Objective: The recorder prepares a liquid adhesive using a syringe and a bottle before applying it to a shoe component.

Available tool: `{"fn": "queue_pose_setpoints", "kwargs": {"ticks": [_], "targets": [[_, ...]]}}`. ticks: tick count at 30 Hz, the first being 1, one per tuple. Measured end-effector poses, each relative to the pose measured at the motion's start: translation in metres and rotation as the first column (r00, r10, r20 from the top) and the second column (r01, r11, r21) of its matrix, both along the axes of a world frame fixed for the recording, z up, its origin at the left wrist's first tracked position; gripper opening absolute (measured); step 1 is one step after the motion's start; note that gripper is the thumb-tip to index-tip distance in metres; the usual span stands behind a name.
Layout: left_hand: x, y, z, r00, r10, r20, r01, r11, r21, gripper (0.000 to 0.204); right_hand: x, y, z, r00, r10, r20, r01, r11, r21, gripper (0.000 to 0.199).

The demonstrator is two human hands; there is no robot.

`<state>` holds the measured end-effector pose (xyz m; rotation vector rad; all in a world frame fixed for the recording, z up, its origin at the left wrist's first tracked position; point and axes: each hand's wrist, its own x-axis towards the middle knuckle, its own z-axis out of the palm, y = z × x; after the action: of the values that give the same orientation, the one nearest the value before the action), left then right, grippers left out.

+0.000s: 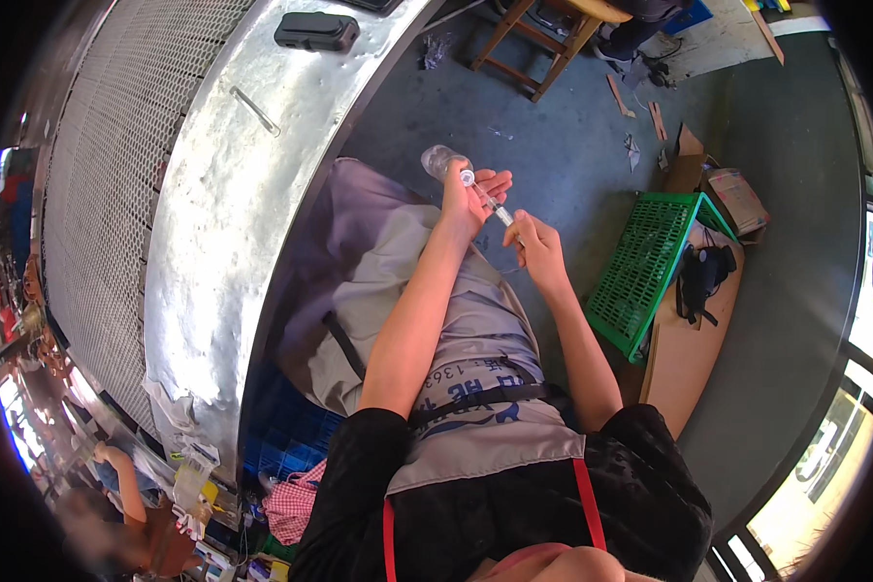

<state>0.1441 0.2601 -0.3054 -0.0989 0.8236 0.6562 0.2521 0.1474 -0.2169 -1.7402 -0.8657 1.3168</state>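
My left hand [464, 199] is out over my lap, palm up, thumb closed against a clear rounded bottle [438, 158]. A small white round piece [468, 177], like a cap or bottle neck, shows beside the thumb. Some of its fingers stretch out to the right. Just to the right, my right hand [536, 242] pinches the lower end of a slim clear tube that looks like a syringe [500, 211]. The tube slants up toward my left palm. Whether its upper tip touches the bottle is hidden by the fingers.
A shiny metal bench [223, 194] runs along my left, bearing a black case [316, 32] and a thin metal tool [255, 112]. At right lie a green crate [640, 262], a black bag [703, 281] and cardboard [737, 199]. A wooden stool [543, 44] stands ahead. Another person [116, 514] is at lower left.
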Motion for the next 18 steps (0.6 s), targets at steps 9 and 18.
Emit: {"fn": "queue_pose_setpoints", "kwargs": {"ticks": [9,18], "targets": [[-0.001,0.000,0.001,0.999,0.017,0.039,-0.016,1.000,-0.022,0.042,0.002,0.004,-0.013,0.998,-0.037,-0.042,0.034,0.997,-0.076,0.057],[0.003,0.001,0.002,0.998,-0.051,-0.033,0.052,0.998,0.034,0.042,0.002,0.011,-0.003,0.997,-0.074,0.017,0.075,0.992,-0.104,0.057]]}}
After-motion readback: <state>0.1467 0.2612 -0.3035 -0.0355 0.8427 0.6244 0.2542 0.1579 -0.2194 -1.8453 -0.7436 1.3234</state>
